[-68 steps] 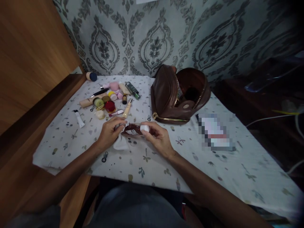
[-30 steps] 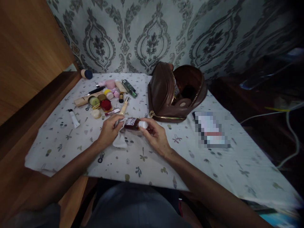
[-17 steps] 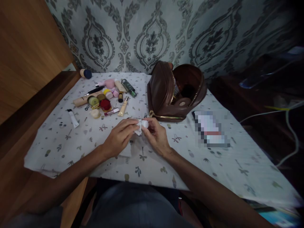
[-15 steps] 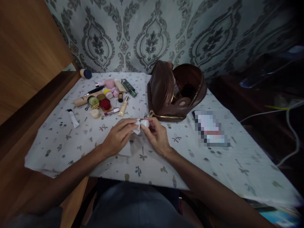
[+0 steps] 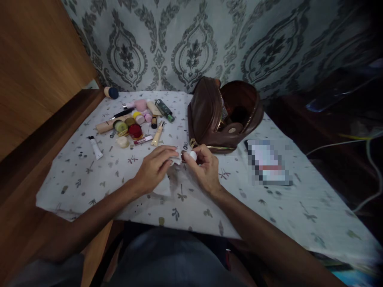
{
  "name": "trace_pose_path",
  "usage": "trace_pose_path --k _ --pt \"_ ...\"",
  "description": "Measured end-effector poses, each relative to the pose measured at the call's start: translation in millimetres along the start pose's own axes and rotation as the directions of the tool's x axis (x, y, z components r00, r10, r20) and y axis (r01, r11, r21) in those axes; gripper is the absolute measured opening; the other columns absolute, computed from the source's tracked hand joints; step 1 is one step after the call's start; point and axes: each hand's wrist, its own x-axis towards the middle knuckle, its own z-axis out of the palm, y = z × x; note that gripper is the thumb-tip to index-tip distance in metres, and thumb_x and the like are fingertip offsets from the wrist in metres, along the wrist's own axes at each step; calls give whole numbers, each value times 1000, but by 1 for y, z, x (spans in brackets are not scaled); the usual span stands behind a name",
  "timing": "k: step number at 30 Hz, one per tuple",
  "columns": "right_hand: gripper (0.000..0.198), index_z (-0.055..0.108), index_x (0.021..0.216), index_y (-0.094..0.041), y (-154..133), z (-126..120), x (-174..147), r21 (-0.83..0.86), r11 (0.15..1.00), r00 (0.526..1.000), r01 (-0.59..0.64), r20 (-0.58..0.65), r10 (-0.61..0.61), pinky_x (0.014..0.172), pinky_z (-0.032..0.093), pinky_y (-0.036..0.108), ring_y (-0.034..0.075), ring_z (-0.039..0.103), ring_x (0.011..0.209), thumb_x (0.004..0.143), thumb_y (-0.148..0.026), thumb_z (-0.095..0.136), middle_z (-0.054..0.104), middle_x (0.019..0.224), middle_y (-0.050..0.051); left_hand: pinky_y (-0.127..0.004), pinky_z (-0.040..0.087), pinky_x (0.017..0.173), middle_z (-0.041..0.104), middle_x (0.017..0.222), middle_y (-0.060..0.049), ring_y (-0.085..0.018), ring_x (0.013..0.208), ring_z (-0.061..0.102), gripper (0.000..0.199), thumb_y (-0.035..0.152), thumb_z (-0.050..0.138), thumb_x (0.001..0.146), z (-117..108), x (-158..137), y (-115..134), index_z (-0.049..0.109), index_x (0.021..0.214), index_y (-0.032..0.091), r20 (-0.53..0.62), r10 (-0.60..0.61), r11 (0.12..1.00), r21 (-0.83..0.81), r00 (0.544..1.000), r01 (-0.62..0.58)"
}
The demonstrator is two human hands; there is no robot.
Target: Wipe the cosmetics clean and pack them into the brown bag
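My left hand (image 5: pixel 153 170) is closed on a crumpled white tissue (image 5: pixel 163 186), part of which hangs down over the tablecloth. Close beside it, my right hand (image 5: pixel 207 171) pinches a small container with a round white end (image 5: pixel 193 155); a brownish part shows at its left, and my fingers hide the rest. The tissue's upper edge is near the container, with a narrow gap between them. Just beyond my right hand stands a brown cosmetic bag (image 5: pixel 206 115), unzipped with its lid up.
Several cosmetics lie at the back left, among them a red jar (image 5: pixel 135 131), a cream tube (image 5: pixel 157 134) and a dark green bottle (image 5: pixel 164 109). A white tube (image 5: pixel 95 148) lies further left. A blurred-out phone-like object (image 5: pixel 269 162) is on the right.
My hands have drawn slightly apart, and a brownish part of the container now shows between them. The whole view has shifted a little.
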Motion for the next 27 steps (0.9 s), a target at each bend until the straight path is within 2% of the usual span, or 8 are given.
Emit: trace_pose_path --k 4,8,11,14,17,20,23,27 --pt "29 48 71 -20 2 -1 2 79 996 999 -44 3 44 52 33 23 10 40 54 84 -41 64 45 59 -6 -40 50 102 64 123 -15 -21 121 57 29 4 45 94 8 2 7 60 117 15 27 209 976 63 978 -210" --pt "34 47 69 -21 10 0 7 186 975 992 -122 3 123 50 33 23 10 41 53 84 -46 65 45 58 -5 -46 50 103 62 127 -16 -25 127 54 32 4 43 94 9 -9 -10 58 120 15 67 239 962 118 969 -246" --pt "37 44 66 -22 15 2 11 258 948 980 -186 -19 197 47 28 23 9 36 49 82 -47 66 40 54 -6 -44 51 100 63 125 -15 -23 121 58 29 7 42 96 4 -18 -23 60 116 17 86 131 983 121 988 -141" --pt "31 51 70 -21 16 2 12 298 928 971 -224 -10 238 45 27 23 9 34 47 83 -46 65 41 54 -6 -39 51 98 65 122 -12 -21 115 61 26 10 44 94 -1 -19 -30 62 111 18 95 -50 995 91 994 41" --pt "26 62 81 -20 14 1 11 286 932 974 -222 20 226 44 26 23 9 34 48 85 -46 63 45 60 -5 -37 51 96 69 115 -9 -21 110 64 22 14 50 91 -3 -14 -34 65 107 19 75 -202 979 38 977 199" --pt "28 67 88 -20 12 -1 12 300 927 974 -227 65 218 44 26 23 8 33 48 85 -48 63 46 62 -4 -38 51 95 70 111 -9 -23 106 66 21 24 53 92 -5 -11 -38 67 107 18 79 -318 947 -18 945 320" --pt "29 67 88 -21 11 -2 13 335 911 971 -240 82 225 44 27 23 8 33 47 84 -50 64 44 59 -5 -42 46 105 63 129 -13 -28 120 60 39 39 57 92 -14 -18 -40 62 124 18 241 -311 942 -48 919 332" --pt "29 68 90 -21 9 -4 13 323 914 970 -244 98 224 45 28 24 9 35 48 81 -49 67 43 57 -5 -46 34 117 31 158 -14 -32 144 33 82 48 71 80 -28 -34 -39 35 150 24 484 -241 965 25 841 262"
